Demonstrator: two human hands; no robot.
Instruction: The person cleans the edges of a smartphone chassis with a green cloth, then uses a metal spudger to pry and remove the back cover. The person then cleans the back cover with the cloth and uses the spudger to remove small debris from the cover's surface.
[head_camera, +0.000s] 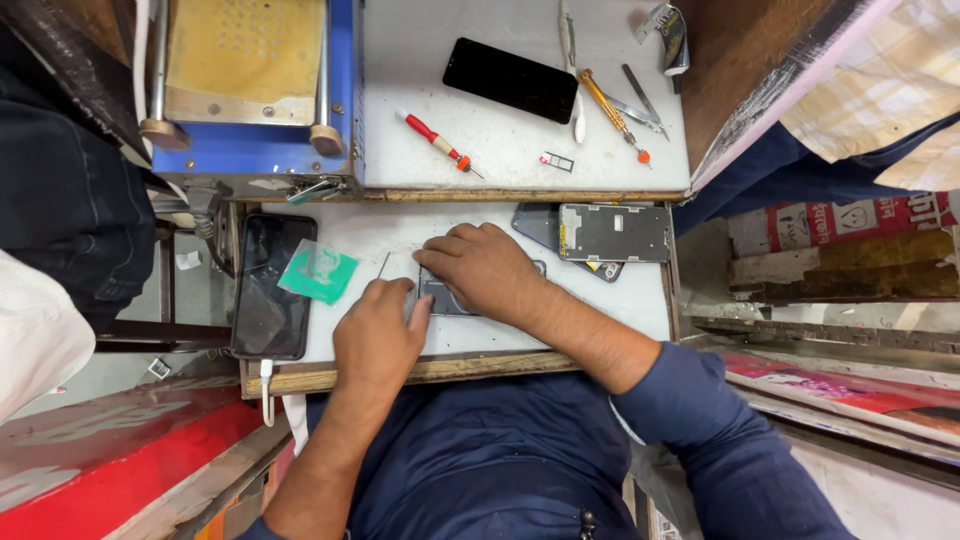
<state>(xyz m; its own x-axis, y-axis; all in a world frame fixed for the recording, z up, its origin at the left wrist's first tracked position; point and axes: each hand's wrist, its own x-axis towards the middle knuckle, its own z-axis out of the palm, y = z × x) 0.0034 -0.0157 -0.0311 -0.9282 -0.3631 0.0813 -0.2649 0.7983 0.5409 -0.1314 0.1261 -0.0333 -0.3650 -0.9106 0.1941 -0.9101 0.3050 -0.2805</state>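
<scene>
Both hands press down on a small dark phone part (447, 296) lying flat on the white work board (640, 300). The right hand (487, 270) lies over the part from above, its fingers together and curled, their tips resting on the part's upper left corner. The left hand (378, 335) comes in from below, its fingers together, the fingertips touching the part's left edge; whether either hand actually grips it I cannot tell. Only a sliver of the part shows between the 2 hands.

Well to the left of the left hand's fingers lies a black phone (270, 287) with a green adhesive film (318, 271) resting on its upper right edge and a white cable (266, 385) at its lower end. Just to the right of the right hand's knuckles sits a grey metal phone frame (614, 233). Beyond the fingers, on the upper board, lie a red-handled screwdriver (438, 143), another black phone (511, 80), an orange-handled screwdriver (611, 115), tweezers (641, 103) and a small SIM tray (556, 161). A blue machine with a yellow pad (250, 90) stands at the upper left
</scene>
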